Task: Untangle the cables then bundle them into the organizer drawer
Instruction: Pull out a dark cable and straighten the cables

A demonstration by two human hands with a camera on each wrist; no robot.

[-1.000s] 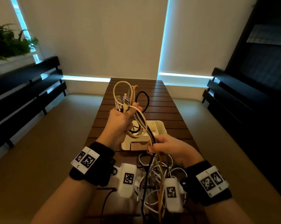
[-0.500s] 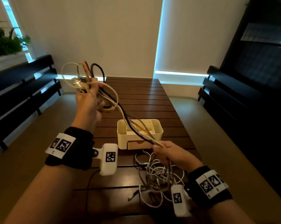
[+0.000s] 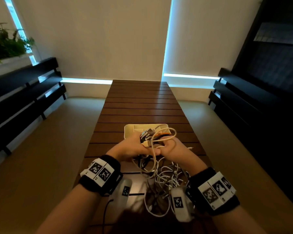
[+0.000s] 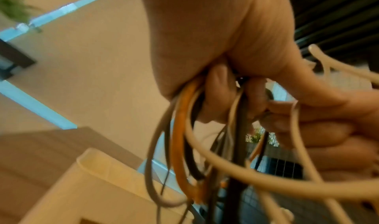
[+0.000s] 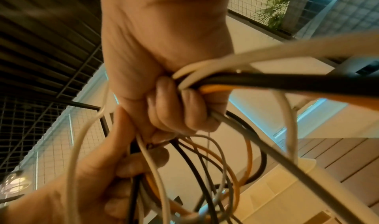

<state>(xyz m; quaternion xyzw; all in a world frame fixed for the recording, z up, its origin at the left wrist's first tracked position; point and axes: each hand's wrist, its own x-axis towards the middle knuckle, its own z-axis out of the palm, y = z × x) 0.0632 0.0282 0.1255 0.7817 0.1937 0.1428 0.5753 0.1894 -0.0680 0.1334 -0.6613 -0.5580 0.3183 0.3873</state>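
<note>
Both hands meet over the near edge of the cream organizer (image 3: 131, 127). My left hand (image 3: 140, 148) grips a coiled bundle of cables (image 3: 159, 138) in cream, orange and black, with several plugs (image 3: 146, 134) sticking out on top. My right hand (image 3: 170, 146) grips the same bundle from the right. In the left wrist view the left hand (image 4: 217, 94) curls round an orange cable (image 4: 180, 154) and cream loops above the organizer (image 4: 98, 187). In the right wrist view the right hand (image 5: 174, 107) clenches black (image 5: 287, 85), orange and white strands.
A loose tangle of white and grey cables (image 3: 166, 180) lies on the slatted wooden table (image 3: 142, 102) between my wrists. Dark benches stand at the left (image 3: 24, 92) and the right (image 3: 243, 102) of the table. A plant (image 3: 5, 44) is at the far left.
My left hand, raised up to the left with the coil and cables stretched taut, has come down to meet the right hand over the organizer. Both now grip the bundle.
</note>
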